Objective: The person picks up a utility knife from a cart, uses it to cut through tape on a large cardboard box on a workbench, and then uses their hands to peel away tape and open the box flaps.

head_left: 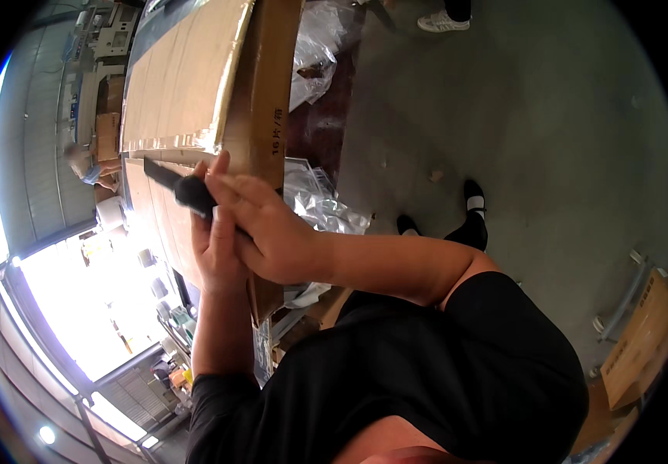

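Both of my hands meet in front of the cardboard box's near end. Between them is a black tool [193, 195] with a rounded body and a flat, dark, blade-like strip pointing to the upper left; its exact kind is unclear. My left hand [218, 259] grips it from below, thumb raised along it. From the right, my right hand [268, 232] closes around its lower end, fingers bent over it and partly hiding it. Just beyond the tool, a large flat cardboard box [187, 85] has clear tape along its edge and end.
Crumpled clear plastic film [314, 197] lies along the box's right side. Another carton [643, 336] leans at the far right beside a metal frame [629, 298]. A person's shoe [444, 22] shows at the top, and another person [90, 166] is at the left.
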{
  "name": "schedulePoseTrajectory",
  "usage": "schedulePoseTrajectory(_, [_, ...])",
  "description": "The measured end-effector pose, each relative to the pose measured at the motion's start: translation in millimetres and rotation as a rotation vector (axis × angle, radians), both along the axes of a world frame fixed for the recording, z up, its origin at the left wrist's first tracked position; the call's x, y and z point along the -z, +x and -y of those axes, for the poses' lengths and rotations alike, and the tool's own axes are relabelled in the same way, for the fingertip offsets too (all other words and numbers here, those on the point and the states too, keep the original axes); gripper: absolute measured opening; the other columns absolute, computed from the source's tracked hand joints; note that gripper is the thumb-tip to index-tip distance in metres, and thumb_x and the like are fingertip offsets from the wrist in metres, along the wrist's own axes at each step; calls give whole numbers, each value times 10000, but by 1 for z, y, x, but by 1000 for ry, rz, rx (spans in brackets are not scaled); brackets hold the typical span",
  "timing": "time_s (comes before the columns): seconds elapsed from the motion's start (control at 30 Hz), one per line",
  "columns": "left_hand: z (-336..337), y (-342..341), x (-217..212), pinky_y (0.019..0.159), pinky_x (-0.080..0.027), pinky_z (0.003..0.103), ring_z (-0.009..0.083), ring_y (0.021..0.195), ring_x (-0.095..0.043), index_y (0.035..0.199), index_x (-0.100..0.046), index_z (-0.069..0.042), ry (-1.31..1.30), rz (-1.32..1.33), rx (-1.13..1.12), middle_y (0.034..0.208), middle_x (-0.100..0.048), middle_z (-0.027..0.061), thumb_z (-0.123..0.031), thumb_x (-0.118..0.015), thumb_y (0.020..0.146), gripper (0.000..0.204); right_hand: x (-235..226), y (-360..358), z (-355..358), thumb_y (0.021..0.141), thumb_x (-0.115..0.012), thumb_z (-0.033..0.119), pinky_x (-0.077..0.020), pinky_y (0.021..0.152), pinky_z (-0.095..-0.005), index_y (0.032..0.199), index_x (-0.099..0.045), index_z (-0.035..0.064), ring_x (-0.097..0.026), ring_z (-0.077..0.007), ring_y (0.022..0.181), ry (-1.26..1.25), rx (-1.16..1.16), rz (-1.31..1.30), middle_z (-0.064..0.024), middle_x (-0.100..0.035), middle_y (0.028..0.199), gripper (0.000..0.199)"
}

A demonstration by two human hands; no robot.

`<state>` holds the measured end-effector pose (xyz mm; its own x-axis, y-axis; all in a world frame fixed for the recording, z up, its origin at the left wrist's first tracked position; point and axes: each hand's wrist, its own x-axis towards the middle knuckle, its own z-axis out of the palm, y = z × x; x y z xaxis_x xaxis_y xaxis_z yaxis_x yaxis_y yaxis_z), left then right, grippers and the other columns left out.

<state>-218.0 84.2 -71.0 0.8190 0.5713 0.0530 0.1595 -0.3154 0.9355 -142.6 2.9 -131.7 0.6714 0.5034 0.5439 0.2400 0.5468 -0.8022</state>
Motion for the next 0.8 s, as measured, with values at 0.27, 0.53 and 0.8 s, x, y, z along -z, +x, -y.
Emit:
schedulePoseTrajectory(0.27, [-98,-31,0,991,-479,499,342,1202,-567,1461,-391,-65,-491,218,-286,1401,-521,226,-444,-408,1067,547,81,54,2,825,-737,166,-557,733,-399,961,-723,56,-676,-292,828,-356,234,1,-117,-699,944,175])
schedulePoseTrajectory(0.53, [-125,-42,50,947,-496,409,325,1163,-550,1448,-383,-2,-655,362,-283,1418,-488,235,-374,-398,1076,527,97,50,-29,830,-713,197,-542,708,-435,861,-719,93,-658,-327,818,-506,231,212,-86,-669,882,109])
schedulePoseTrajectory(0.8, [-123,-44,49,948,-478,399,315,1124,-558,1439,-406,-9,-673,374,-149,1370,-535,218,-352,-415,1071,504,88,40,-38,829,-706,165,-525,642,-442,817,-701,72,-648,-326,765,-605,265,268,-92,-651,830,93])
